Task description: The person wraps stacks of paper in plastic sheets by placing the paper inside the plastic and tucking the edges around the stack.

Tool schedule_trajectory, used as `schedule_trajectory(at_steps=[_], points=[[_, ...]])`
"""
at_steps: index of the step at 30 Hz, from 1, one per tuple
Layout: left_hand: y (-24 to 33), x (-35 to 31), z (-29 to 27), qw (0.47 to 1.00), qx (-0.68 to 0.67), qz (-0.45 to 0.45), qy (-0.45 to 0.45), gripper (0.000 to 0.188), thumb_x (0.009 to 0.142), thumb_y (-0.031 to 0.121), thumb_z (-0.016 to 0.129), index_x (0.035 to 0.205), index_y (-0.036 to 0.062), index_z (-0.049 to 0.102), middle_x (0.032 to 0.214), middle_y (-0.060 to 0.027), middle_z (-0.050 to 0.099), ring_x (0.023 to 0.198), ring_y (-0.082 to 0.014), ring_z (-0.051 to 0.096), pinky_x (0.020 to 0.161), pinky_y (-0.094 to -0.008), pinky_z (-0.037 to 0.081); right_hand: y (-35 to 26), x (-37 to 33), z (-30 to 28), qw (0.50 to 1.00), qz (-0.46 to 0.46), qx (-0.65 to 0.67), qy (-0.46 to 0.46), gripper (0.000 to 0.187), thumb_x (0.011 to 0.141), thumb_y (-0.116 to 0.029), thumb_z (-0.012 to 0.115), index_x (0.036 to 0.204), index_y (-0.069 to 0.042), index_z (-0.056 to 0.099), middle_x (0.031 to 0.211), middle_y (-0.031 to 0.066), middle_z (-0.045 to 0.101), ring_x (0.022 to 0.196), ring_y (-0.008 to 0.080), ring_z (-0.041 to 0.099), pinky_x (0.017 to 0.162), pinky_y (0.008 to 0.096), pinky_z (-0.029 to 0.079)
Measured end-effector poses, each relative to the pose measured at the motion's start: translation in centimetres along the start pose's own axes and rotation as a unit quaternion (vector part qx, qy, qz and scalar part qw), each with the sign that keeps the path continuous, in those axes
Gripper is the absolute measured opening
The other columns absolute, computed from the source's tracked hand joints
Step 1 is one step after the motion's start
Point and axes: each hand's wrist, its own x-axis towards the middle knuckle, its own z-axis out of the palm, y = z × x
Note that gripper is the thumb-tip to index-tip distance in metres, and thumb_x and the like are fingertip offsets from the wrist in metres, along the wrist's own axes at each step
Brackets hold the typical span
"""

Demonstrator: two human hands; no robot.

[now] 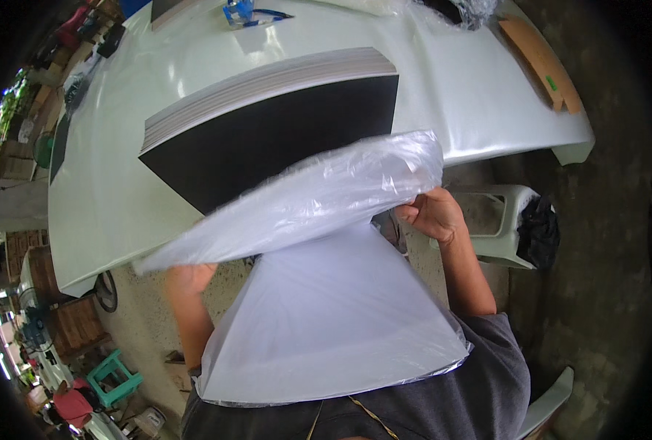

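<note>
Fingers of the right hand (437,214) clamp translucent, wrinkled plastic sheeting (326,192) at the near side of the black-faced, pale-edged rectangular stack (282,128); left hand (188,280) blurred, finger state indeterminable. Sheeting is raised; setting-down apparently remains.

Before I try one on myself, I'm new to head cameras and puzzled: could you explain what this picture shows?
There's no machine at work here, just a person's two bare hands. The single picture comes from a wide camera on their head, looking down, so straight edges bend near the rim. The right hand grips some clear plastic; the left hand is at its other end, too blurred to read its grip. Something white and flat shows below, near the chest. On the pale, glossy surface lie a thick stack with a black face and pale layered edges, brown cardboard and a small blue item.
</note>
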Motion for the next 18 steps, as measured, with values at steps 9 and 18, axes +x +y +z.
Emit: schedule_trajectory(at_steps=[9,18], points=[[0.9,-6.2,3.0,0.907,0.175,0.204,-0.325,0.028,0.076,0.022,0.064,0.089,0.0035,0.048,0.067,-0.0014,0.046,0.061,-0.0121,0.047,0.054,-0.0231,0.040,-0.1,-4.9,6.5,0.937,-0.231,-0.090,-0.247,0.052,0.068,-0.015,0.069,0.111,-0.001,0.044,0.074,0.0033,0.047,0.069,0.0139,0.050,0.059,0.0223,0.039],[-2.5,-1.1,-2.6,0.963,0.240,-0.023,-0.118,0.020,0.079,0.014,0.058,0.092,0.0034,0.048,0.072,-0.0022,0.050,0.063,-0.0092,0.048,0.056,-0.0207,0.039,4.2,-1.1,-1.9,0.970,0.026,-0.093,0.225,0.024,0.084,-0.007,0.046,0.107,-0.005,0.052,0.085,0.0038,0.058,0.069,0.0083,0.056,0.057,0.0210,0.046]])
